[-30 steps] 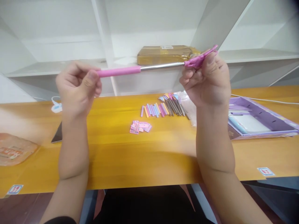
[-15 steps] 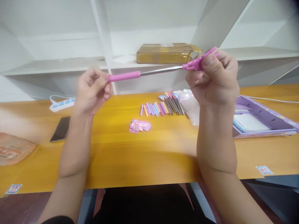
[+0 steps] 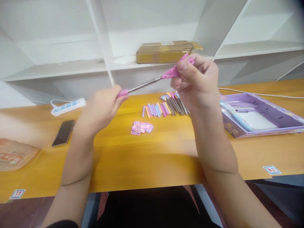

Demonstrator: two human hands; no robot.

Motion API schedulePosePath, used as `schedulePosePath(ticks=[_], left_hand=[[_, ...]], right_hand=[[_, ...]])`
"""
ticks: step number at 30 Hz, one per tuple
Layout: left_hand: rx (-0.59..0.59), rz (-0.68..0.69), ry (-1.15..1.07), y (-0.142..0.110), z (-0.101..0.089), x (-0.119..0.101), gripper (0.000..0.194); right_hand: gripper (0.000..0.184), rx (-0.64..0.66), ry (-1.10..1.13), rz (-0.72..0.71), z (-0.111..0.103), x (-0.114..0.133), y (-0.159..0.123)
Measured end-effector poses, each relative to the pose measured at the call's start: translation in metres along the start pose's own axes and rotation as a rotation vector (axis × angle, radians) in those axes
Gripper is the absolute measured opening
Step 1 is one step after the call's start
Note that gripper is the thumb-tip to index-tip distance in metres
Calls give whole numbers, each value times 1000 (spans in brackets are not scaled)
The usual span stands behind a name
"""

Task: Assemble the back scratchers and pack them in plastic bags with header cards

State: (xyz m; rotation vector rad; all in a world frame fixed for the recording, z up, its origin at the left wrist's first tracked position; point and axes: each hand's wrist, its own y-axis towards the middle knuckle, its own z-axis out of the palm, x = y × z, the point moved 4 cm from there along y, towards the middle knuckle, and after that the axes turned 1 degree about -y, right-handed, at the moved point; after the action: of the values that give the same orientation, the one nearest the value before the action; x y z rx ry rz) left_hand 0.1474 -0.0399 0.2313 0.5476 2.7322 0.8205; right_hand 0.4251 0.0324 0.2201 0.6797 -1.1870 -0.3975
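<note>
Above the table I hold a telescopic back scratcher (image 3: 144, 85) with a thin metal rod, tilted up to the right. My left hand (image 3: 99, 106) is closed around its pink sleeve (image 3: 123, 92), and only the sleeve's end shows past my fingers. My right hand (image 3: 200, 77) pinches the pink claw-shaped head (image 3: 172, 72), partly covered by thumb and fingers. Below lie a row of coloured sleeves (image 3: 155, 110) and several metal rods with coloured claw heads (image 3: 174, 103), partly behind my right wrist. Nearer to me is a small pile of pink printed cards (image 3: 142, 128).
On the right stands a purple box (image 3: 280, 129) with packets inside. A black phone (image 3: 63, 133), a white power strip (image 3: 68, 107) and an orange plastic package (image 3: 17, 154) lie on the left. A taped carton (image 3: 161, 53) sits on the shelf behind.
My hands have come closer together, the right moving left. My left hand has slid along and now wraps most of the sleeve. Less metal rod shows, and the back scratcher tilts more steeply.
</note>
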Motion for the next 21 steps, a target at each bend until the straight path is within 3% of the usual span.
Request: schedulePosePath(ticks=[4, 8, 13, 21], left_hand=[[-87, -140, 244, 0, 4, -6, 33], [-56, -329, 321, 4, 7, -1, 29], [-58, -341, 362, 4, 7, -5, 20], [-96, -339, 328, 2, 8, -6, 38]], right_hand=[[48, 76, 16, 48, 13, -14, -5], [47, 96, 46, 96, 19, -22, -9], [50, 124, 95, 116, 17, -27, -9], [53, 148, 124, 112, 22, -24, -12]])
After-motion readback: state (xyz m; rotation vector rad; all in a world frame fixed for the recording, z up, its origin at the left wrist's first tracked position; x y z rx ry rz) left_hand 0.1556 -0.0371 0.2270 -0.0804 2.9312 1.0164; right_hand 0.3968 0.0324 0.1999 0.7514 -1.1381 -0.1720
